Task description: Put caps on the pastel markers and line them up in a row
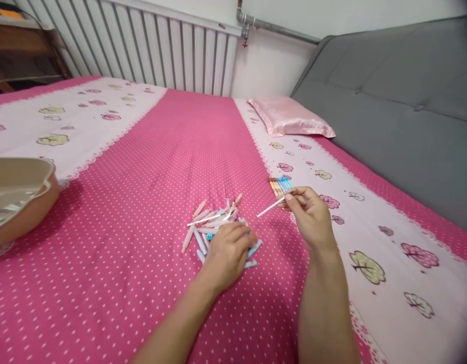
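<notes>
A heap of several pastel pen barrels and caps [214,222] lies on the pink dotted bedsheet [150,202]. My left hand [229,250] rests on the near side of the heap, fingers curled down among the pieces; whether it grips one is hidden. My right hand [309,212] is raised to the right of the heap and pinches a thin white pen refill [270,207] that points left. Just beyond that hand, a neat row of several orange and blue pens [281,185] lies on the pale border of the sheet.
A tan bowl-shaped basin [24,202] sits at the left edge. A pink satin pillow [290,117] lies at the far right by the grey padded headboard [400,116]. A white radiator [157,45] lines the far wall.
</notes>
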`<state>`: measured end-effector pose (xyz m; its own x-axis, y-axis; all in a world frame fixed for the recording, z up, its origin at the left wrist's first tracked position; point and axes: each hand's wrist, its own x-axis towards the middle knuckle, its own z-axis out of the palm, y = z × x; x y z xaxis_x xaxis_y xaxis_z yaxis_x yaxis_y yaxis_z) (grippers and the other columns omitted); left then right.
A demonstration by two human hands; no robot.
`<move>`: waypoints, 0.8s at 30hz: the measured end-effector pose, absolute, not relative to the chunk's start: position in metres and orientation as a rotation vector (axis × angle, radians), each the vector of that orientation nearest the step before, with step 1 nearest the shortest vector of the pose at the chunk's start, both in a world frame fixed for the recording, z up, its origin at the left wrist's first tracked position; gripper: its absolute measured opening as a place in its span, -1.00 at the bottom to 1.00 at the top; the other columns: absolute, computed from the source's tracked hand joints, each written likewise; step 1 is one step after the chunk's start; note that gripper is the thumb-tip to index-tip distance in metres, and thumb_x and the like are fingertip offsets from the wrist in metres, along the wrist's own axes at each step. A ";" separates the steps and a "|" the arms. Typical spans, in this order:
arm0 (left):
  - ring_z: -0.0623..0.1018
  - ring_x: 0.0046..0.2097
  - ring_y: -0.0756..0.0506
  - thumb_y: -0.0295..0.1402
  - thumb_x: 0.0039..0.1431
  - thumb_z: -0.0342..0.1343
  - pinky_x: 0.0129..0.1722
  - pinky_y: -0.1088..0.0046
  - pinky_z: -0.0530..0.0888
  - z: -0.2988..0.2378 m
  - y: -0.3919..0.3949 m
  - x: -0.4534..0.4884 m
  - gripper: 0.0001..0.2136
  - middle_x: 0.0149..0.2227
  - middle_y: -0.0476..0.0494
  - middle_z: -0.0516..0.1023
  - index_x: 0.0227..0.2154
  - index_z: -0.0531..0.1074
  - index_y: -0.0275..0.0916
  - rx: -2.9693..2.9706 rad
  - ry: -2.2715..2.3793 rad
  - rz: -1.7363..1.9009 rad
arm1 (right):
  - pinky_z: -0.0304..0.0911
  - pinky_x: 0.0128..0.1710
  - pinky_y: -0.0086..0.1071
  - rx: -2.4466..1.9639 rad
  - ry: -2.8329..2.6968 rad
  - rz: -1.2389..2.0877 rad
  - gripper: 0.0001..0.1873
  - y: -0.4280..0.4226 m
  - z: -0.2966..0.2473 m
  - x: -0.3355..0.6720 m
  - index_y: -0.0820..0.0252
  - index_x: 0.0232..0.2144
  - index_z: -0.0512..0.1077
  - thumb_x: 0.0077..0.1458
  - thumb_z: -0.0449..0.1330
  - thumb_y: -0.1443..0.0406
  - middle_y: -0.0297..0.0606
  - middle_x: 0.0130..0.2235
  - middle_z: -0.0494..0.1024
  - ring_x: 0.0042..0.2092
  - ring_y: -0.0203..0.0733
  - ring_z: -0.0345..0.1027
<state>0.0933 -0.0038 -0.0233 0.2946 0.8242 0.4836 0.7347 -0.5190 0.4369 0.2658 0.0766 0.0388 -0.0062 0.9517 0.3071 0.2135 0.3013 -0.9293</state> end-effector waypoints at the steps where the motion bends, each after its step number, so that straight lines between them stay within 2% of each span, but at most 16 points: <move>1: 0.37 0.08 -0.16 -0.52 0.16 -0.10 0.07 0.18 0.28 -0.026 -0.004 0.097 -0.70 -0.03 -0.17 0.48 -0.11 0.43 -0.22 2.470 1.425 0.966 | 0.30 -0.25 -0.29 -1.134 -1.481 0.840 -0.79 0.076 0.040 0.265 0.18 -0.33 0.33 0.02 0.17 0.17 -0.34 -0.42 0.46 -0.37 -0.26 0.39; 5: 0.27 0.17 -0.21 -0.56 0.16 -0.10 0.14 0.10 0.20 -0.038 -0.002 0.111 -0.66 0.07 -0.22 0.40 -0.02 0.37 -0.28 2.551 1.480 0.761 | 0.30 -0.27 -0.31 -1.113 -1.512 0.830 -0.81 0.074 0.043 0.263 0.18 -0.35 0.34 0.01 0.17 0.19 -0.33 -0.42 0.44 -0.37 -0.27 0.38; 12: 0.33 0.11 -0.19 -0.52 0.17 -0.06 0.12 0.11 0.22 -0.043 0.007 0.114 -0.74 -0.03 -0.20 0.47 -0.15 0.45 -0.24 2.481 1.621 0.786 | 0.28 -0.27 -0.33 -1.113 -1.526 0.833 -0.83 0.074 0.042 0.262 0.19 -0.35 0.34 0.02 0.17 0.21 -0.34 -0.42 0.44 -0.37 -0.28 0.38; 18: 0.38 0.07 -0.16 -0.41 0.18 0.00 0.07 0.15 0.30 -0.035 0.007 0.114 -0.83 -0.14 -0.18 0.53 -0.27 0.48 -0.21 2.221 1.443 1.251 | 0.29 -0.27 -0.31 -1.126 -1.515 0.797 -0.83 0.072 0.045 0.262 0.19 -0.34 0.35 0.02 0.17 0.21 -0.34 -0.43 0.44 -0.37 -0.26 0.38; 21: 0.42 0.05 -0.14 -0.36 0.17 0.02 0.08 0.17 0.30 -0.024 0.005 0.113 -0.82 -0.15 -0.14 0.56 -0.22 0.49 -0.18 1.841 1.374 1.534 | 0.30 -0.26 -0.31 -1.102 -1.495 0.765 -0.83 0.070 0.047 0.262 0.18 -0.34 0.35 0.03 0.17 0.21 -0.34 -0.42 0.45 -0.37 -0.26 0.39; 24: 0.49 -0.05 -0.13 -0.29 0.15 0.04 0.00 0.26 0.37 -0.014 0.005 0.109 -0.79 -0.17 -0.15 0.55 -0.20 0.48 -0.21 1.328 1.406 1.679 | 0.31 -0.27 -0.31 -1.085 -1.465 0.752 -0.83 0.068 0.049 0.261 0.17 -0.33 0.35 0.03 0.18 0.21 -0.34 -0.42 0.46 -0.38 -0.27 0.39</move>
<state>0.1090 0.0049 -0.0138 -0.3421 0.8824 0.3231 0.1630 -0.2829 0.9452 0.2613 0.0676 0.0495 0.0300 0.9194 0.3923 0.2175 0.3771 -0.9003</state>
